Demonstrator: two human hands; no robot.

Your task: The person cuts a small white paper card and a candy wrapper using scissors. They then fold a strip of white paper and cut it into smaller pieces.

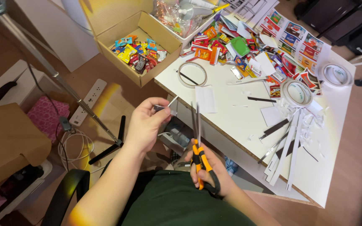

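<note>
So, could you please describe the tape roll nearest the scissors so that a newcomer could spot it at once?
Start at the white table and find the heap of long white paper strips near its front edge. The tape roll sits at the top of those strips. Unlike the thin flat ring and the corner roll, it touches the strips.

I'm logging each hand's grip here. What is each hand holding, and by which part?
Right hand: scissors, by the orange-and-black handles. Left hand: a small paper piece, pinched at one end between the fingers.

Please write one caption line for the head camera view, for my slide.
Left hand pinches a small paper piece while right hand holds orange-handled scissors beside a cluttered white table.
</note>
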